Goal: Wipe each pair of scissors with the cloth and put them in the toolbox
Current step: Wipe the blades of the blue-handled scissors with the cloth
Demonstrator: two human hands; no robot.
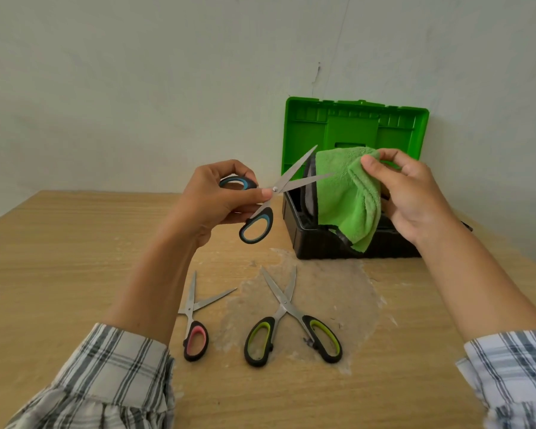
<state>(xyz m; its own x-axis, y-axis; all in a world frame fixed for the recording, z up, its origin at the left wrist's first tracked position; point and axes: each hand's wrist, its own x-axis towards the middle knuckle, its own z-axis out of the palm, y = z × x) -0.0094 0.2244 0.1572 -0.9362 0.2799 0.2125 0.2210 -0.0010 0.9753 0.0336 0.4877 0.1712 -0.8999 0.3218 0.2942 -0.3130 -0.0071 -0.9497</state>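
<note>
Two scissors [262, 317] mid-table; left hand [212, 201] holds third, blades open.

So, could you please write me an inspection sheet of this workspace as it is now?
Surface: wooden table, with a worn patch in front of the toolbox.
Job's things: blue-handled scissors held up, blades open; green cloth by the blade tips; toolbox open, lid up; pink-handled scissors and yellow-handled scissors lie open on the table.
Clutter: nothing seen.
Grippers: left hand grips the blue-handled scissors; right hand pinches the green cloth.
Cables: nothing seen.
Surroundings: plain pale wall behind.
</note>
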